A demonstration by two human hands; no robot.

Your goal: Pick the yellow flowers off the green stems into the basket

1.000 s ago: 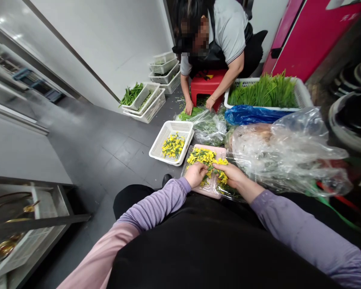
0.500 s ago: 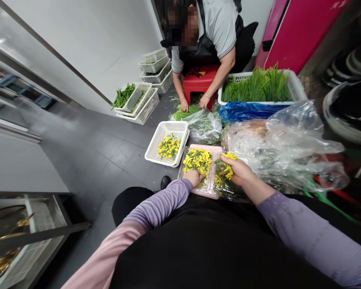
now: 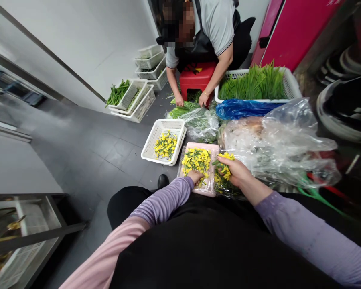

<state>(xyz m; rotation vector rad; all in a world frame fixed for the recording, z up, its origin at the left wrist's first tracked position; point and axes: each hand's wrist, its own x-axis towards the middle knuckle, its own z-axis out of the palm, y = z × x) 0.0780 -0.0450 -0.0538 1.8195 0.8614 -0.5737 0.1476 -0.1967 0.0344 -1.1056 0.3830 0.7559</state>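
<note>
Bright yellow flowers with green stems fill a clear plastic box in front of me, on a pink surface. My left hand reaches into the near side of these flowers. Its fingers are curled together, and whatever they pinch is hidden. My right hand is closed around a bunch of yellow flowers, thumb on top. Below that bunch, more flowers and dark green stems lie in clear plastic. Just ahead to the left, a white perforated basket contains a small heap of the same flowers.
Across from me, a co-worker bends over green stalks by a red stool. A white basket of tall greens, a blue bag and clear plastic bags crowd the right. Stacked white baskets stand by the wall.
The whole view has shifted slightly, so everything sits a little further left and higher. Both hands keep nearly the same place and grip among the flowers.
</note>
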